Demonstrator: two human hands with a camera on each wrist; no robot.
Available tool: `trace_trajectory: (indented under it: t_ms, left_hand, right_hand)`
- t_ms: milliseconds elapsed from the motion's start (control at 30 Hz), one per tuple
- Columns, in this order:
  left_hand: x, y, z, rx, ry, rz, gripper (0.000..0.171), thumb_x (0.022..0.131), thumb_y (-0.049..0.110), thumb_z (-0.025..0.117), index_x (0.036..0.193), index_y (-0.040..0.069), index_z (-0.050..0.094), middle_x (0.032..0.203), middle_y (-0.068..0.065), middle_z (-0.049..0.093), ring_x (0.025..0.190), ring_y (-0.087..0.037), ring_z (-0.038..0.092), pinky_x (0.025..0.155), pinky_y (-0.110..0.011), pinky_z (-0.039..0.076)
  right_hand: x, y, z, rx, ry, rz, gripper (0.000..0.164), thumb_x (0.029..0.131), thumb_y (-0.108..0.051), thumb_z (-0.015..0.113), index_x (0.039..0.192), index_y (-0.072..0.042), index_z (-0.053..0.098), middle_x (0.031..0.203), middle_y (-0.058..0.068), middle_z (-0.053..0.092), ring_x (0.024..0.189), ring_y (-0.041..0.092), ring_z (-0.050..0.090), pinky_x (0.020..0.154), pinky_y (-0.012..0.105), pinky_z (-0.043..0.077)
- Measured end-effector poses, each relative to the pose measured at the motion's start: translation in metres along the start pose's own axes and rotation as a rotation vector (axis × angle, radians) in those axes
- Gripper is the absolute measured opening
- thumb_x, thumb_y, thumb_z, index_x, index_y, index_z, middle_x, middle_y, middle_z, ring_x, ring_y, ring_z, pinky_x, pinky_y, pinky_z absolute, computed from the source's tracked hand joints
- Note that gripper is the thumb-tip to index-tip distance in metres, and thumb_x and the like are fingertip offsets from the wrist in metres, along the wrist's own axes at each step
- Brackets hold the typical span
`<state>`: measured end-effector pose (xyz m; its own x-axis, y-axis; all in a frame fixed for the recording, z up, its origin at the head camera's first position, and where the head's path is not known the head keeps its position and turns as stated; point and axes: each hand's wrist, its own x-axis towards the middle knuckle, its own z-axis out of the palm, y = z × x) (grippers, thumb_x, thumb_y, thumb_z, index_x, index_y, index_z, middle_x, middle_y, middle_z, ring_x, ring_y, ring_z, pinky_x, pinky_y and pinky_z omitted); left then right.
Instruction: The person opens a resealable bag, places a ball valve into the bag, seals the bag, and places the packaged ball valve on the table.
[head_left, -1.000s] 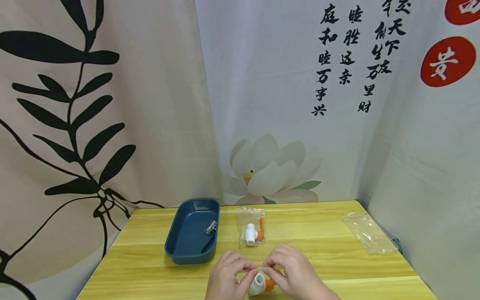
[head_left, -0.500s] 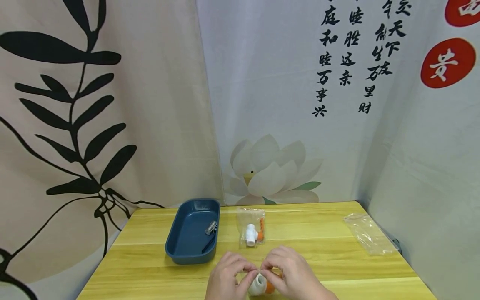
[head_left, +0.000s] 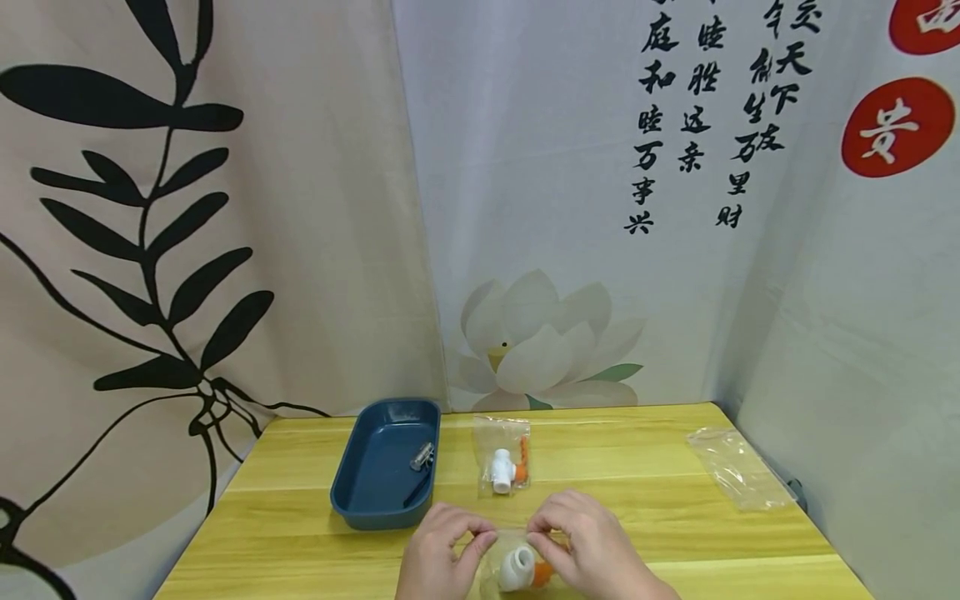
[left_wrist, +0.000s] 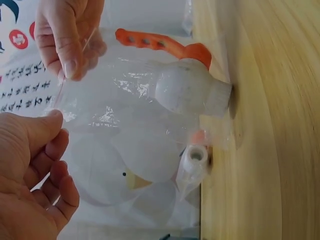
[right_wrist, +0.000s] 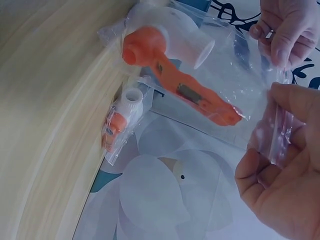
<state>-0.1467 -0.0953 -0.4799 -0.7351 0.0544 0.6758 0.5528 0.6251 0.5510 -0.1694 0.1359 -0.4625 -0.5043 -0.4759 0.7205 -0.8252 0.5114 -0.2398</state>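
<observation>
Both hands hold the top edge of a clear zip bag (left_wrist: 107, 100) between thumb and fingers. My left hand (head_left: 444, 552) pinches the left end and my right hand (head_left: 592, 546) pinches the right end, with a gap between them. Inside the bag sits a white plastic ball valve (head_left: 517, 569) with an orange lever handle (left_wrist: 155, 41). The bag's bottom stands on the wooden table, as the left wrist view shows. In the right wrist view, the strip along the bag's top (right_wrist: 280, 135) runs between the two hands. Whether the seal is parted is unclear.
Beyond the hands lies a second bagged valve (head_left: 502, 472). A blue tray (head_left: 384, 517) at the left holds a small metal piece (head_left: 422, 455) and a dark slim item (head_left: 416, 489). Another clear plastic bag (head_left: 738, 468) lies near the table's right edge. Printed curtains stand behind.
The hands came together half a second ago; now my left hand has moved left, away from the right. More of the bag's top edge shows between them. The valve stays almost in place.
</observation>
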Motion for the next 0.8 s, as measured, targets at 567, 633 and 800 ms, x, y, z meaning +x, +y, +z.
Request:
trace_trajectory:
  t_ms: [567, 633, 800]
  left_hand:
    - [0.001, 0.001, 0.003, 0.006, -0.062, 0.088, 0.014, 0.086, 0.027, 0.091, 0.086, 0.034, 0.079, 0.085, 0.025, 0.072, 0.082, 0.003, 0.058, 0.069, -0.017, 0.05]
    - [0.0, 0.0, 0.005, -0.004, -0.035, 0.124, 0.016, 0.082, 0.025, 0.093, 0.084, 0.032, 0.079, 0.084, 0.025, 0.072, 0.081, 0.003, 0.058, 0.069, -0.014, 0.049]
    - [-0.001, 0.0, 0.009, -0.028, 0.009, 0.182, 0.021, 0.076, 0.021, 0.096, 0.081, 0.032, 0.079, 0.082, 0.025, 0.071, 0.079, 0.004, 0.059, 0.069, -0.008, 0.045]
  right_hand:
    - [0.002, 0.002, 0.008, 0.051, 0.04, -0.085, 0.018, 0.088, -0.016, 0.088, 0.091, -0.026, 0.074, 0.087, -0.017, 0.071, 0.083, 0.001, 0.064, 0.075, 0.011, 0.047]
    - [0.003, 0.002, 0.009, 0.068, 0.039, -0.102, 0.014, 0.088, -0.018, 0.087, 0.093, -0.025, 0.076, 0.087, -0.016, 0.073, 0.083, 0.002, 0.065, 0.077, 0.012, 0.049]
    - [0.005, 0.001, 0.011, 0.081, 0.037, -0.133, 0.012, 0.086, -0.02, 0.087, 0.091, -0.025, 0.077, 0.086, -0.015, 0.074, 0.082, 0.002, 0.066, 0.077, 0.01, 0.049]
